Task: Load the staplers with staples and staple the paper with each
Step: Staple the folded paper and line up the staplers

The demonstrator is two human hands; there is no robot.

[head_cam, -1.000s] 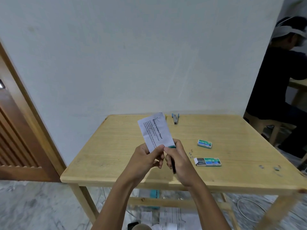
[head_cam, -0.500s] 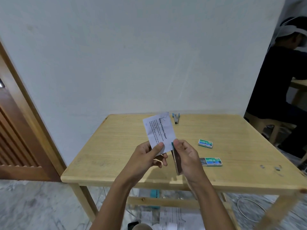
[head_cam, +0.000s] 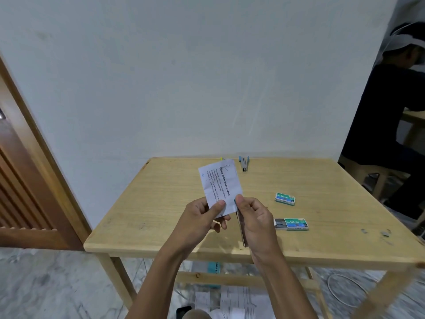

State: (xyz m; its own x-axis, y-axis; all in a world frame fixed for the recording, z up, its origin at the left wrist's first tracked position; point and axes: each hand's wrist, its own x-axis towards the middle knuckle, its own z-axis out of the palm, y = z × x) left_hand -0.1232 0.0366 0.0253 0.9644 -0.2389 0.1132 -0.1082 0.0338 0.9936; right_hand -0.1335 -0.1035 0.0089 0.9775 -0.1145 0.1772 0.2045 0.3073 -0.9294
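On the table (head_cam: 161,203) the far staple box (head_cam: 285,199) is closed, the near staple box (head_cam: 291,224) slid open. Our left hand (head_cam: 197,217) pinches the paper (head_cam: 220,185), our right hand (head_cam: 257,222) grips a stapler (head_cam: 242,231)

On the table (head_cam: 149,215), the stapler (head_cam: 244,164) lies far back, staple boxes (head_cam: 284,199) nearer, rightward

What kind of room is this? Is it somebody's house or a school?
Hard to say; it looks like a plain indoor workroom, maybe in a house. A wooden table stands against a white wall, beside a wooden door, on a marble floor.
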